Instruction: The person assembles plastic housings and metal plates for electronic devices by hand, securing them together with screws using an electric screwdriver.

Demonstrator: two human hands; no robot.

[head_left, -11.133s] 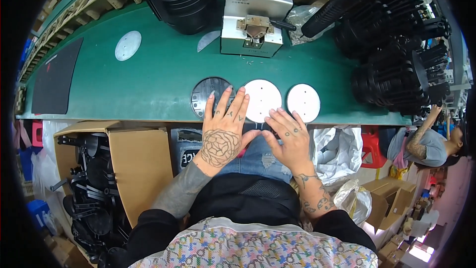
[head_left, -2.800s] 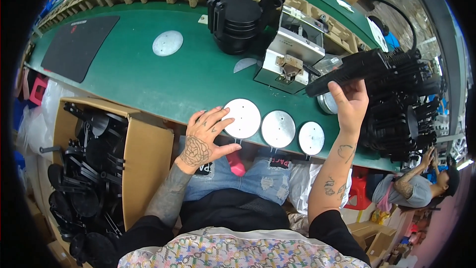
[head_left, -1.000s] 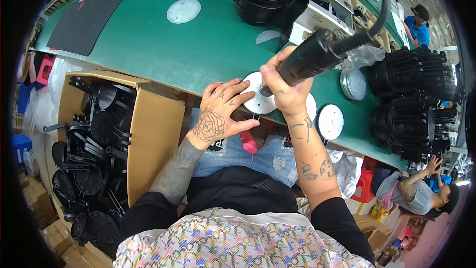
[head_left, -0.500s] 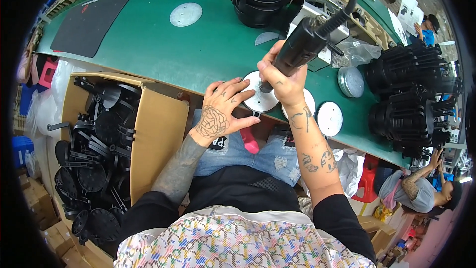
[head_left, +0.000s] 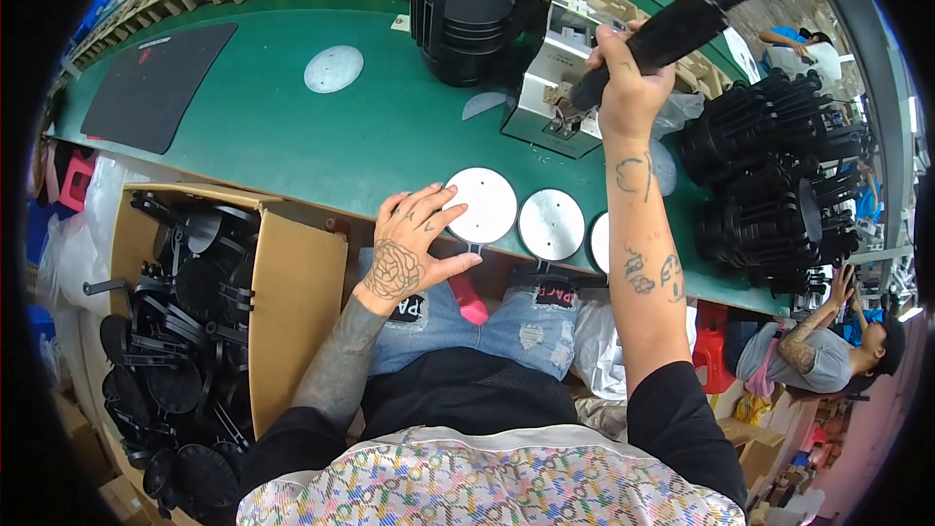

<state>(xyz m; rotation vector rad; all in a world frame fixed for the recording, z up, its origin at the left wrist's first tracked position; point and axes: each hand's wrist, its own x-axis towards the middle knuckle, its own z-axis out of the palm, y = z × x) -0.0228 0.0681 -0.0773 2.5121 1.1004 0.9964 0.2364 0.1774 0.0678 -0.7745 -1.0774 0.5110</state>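
My right hand (head_left: 635, 93) is wrapped around a black corded electric screwdriver (head_left: 684, 29). The tool slants down to the left, its tip at the front of a silver box-shaped screw feeder (head_left: 542, 105). Whether a screw sits on the tip cannot be seen. My left hand (head_left: 414, 239) is open, its fingertips lying on the left edge of a round silver-white plate (head_left: 487, 203) with small holes, at the table's near edge. Another such plate (head_left: 552, 224) lies just right of it. Beyond that, a third plate (head_left: 601, 242) is partly covered by my right forearm.
A cardboard box (head_left: 297, 317) full of black round parts stands at the left. On the green table (head_left: 253, 127) lie a black mat (head_left: 156, 88) and a loose grey disc (head_left: 333, 69). Black finned housings (head_left: 467, 24) stand at the back and right. A person (head_left: 823, 351) sits at far right.
My right hand has lifted the screwdriver off the left plate and carried it up and right to the screw feeder. My left hand stays at the plate's edge. The whole view has shifted slightly.
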